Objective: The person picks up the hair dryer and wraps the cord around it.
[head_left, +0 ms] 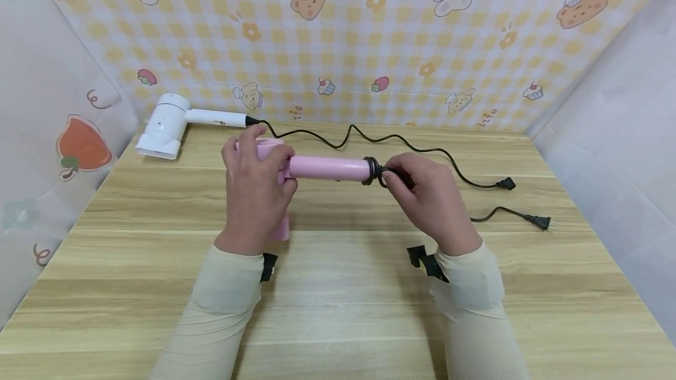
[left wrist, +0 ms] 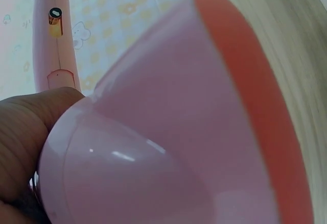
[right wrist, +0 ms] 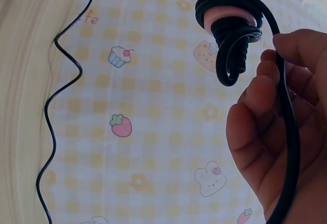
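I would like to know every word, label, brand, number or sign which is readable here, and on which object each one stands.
"life": printed on the checked backdrop, left of centre in the head view.
"life": on the same backdrop, farther right.
White hair dryer: small mark on its handle, too small to read.
Pink hair dryer: no readable text.
No brand or number is clearly legible.

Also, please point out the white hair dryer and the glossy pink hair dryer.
White hair dryer [head_left: 166,123], head view: on its barrel.
Glossy pink hair dryer [head_left: 328,169], head view: on its handle.
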The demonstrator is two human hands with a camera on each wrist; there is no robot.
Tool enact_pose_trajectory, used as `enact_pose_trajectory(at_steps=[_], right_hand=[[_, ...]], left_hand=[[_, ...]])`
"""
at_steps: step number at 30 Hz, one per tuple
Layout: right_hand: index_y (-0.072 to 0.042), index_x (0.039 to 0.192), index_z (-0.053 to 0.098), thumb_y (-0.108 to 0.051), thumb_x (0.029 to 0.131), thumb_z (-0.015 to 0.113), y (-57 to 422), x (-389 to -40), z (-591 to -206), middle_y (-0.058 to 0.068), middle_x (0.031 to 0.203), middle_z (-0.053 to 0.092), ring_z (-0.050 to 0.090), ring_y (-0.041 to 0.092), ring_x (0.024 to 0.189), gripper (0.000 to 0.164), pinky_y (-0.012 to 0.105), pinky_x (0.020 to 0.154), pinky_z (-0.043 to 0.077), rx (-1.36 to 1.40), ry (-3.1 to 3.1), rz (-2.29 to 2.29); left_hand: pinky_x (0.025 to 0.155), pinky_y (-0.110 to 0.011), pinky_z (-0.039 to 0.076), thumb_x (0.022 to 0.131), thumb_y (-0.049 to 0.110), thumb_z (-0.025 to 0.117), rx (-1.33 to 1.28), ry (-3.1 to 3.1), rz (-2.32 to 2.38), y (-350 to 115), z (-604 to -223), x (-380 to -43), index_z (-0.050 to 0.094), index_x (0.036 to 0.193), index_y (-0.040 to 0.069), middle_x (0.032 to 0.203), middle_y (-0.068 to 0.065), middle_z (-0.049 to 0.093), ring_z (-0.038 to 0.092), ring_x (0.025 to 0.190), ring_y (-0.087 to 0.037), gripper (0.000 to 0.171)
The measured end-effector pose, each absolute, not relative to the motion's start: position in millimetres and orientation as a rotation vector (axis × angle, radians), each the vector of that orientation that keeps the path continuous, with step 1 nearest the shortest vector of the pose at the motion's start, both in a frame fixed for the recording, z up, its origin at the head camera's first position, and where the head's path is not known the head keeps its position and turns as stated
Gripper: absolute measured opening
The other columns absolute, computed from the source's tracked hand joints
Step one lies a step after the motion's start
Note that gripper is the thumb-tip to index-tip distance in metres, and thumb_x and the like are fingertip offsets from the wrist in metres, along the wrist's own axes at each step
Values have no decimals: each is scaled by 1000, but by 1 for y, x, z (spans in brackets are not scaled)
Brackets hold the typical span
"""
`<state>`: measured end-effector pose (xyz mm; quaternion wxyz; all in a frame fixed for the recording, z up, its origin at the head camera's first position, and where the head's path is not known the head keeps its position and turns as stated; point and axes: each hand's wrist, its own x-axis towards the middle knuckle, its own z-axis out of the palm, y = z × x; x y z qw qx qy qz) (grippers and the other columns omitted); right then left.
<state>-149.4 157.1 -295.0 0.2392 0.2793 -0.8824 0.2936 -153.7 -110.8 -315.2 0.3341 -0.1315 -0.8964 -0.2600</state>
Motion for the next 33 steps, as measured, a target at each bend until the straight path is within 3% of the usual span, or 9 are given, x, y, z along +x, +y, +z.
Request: enact_pose_trajectory(at_steps=[11,19,28,33], right_hand=[[-9,88,69,-18,87,77,159,-151,-296,-4,72,63,47,10,56,12,28,51,38,632,-2428,792],[-8,95,72,-13,93,70,161,-152,-296,-2,77,62,45,12,59,6,29,56,37,655,-2401,802],[-10,87,71,-17,88,77,161,-151,-294,-3,70,62,50,10,57,9,24,52,40,556,-2416,910],[-10,89,72,-13,91,72,162,-152,-294,-4,71,61,48,10,57,3,24,53,38,596,-2416,937]], left_hand=[[99,-62,32,69,-4,81,-413,-2330,-680,-112,-313,-154,73,98,4,133,-26,46,33,123,-53,31],[102,-61,28,69,-4,80,-460,-2313,-655,-113,-313,-155,73,97,3,132,-27,46,35,124,-51,30],[97,-60,35,69,-2,82,-516,-2293,-678,-116,-310,-154,73,96,6,135,-25,45,34,126,-49,30],[99,-59,34,69,-1,82,-551,-2276,-684,-118,-309,-154,73,96,7,134,-25,46,35,126,-48,29]])
